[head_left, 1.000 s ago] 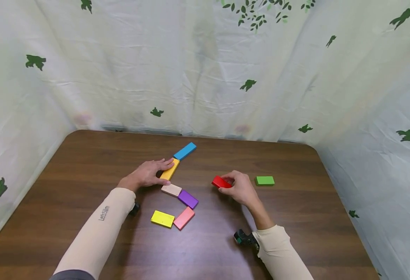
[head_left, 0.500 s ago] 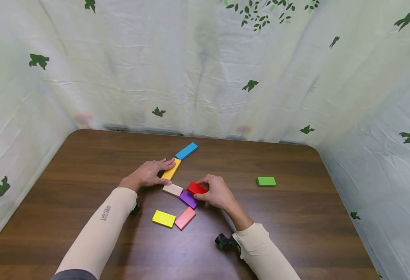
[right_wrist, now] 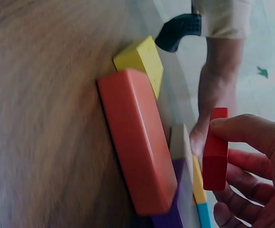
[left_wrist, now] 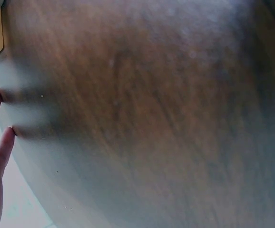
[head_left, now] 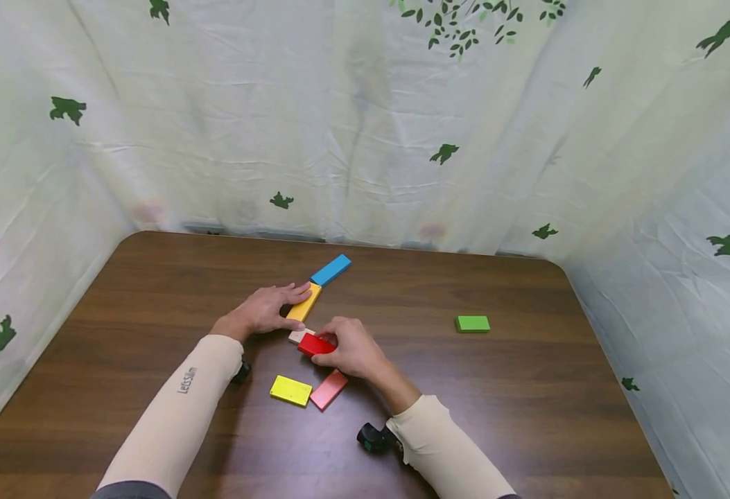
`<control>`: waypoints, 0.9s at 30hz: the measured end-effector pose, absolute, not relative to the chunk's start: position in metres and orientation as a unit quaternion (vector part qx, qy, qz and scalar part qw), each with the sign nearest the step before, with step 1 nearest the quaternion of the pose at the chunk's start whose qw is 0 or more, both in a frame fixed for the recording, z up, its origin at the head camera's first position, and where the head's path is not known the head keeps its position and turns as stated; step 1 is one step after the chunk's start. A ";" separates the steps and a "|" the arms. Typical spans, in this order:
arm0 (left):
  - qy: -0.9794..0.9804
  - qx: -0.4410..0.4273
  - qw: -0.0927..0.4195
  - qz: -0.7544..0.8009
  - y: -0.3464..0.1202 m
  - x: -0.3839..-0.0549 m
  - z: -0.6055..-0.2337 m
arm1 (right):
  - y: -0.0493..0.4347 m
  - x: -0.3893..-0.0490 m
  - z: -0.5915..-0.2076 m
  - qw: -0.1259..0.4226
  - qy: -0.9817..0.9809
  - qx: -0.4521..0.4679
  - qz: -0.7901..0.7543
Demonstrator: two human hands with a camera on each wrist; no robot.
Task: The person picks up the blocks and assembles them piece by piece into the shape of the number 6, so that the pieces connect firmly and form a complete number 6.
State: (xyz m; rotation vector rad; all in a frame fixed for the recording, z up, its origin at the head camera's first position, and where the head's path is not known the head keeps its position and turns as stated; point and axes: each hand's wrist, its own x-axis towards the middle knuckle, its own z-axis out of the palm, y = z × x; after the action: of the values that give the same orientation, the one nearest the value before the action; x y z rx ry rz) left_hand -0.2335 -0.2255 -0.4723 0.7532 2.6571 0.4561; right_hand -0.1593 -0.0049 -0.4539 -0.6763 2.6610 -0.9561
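Observation:
My right hand pinches a red block between thumb and fingers, and in the head view it covers the purple block and part of a pale block. In the right wrist view the red block is held up beside the row, with the purple block showing behind a pink block. My left hand rests on an orange-yellow block, fingers spread and thumb by its near end. Two straight fingertips show near the table surface in the left wrist view.
A blue block lies end to end with the orange-yellow one. Nearer me a yellow block touches the pink one at a corner. Off to the right lies a green block. White curtains surround the brown table.
My right hand has carried the red block leftward from the right of the row to over the purple and pale blocks. The left hand has stayed on the orange-yellow block.

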 end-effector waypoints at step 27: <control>0.931 0.286 0.166 0.154 -0.228 -0.236 -0.472 | -0.068 -0.148 -0.462 0.084 0.928 -0.250 -0.262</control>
State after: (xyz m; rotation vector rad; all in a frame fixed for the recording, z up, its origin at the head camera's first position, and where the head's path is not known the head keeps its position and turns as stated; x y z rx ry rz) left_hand -0.2363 -0.2283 -0.4720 0.8134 2.6514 0.4386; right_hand -0.1477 -0.0675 -0.4621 -0.7462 2.7693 -0.7814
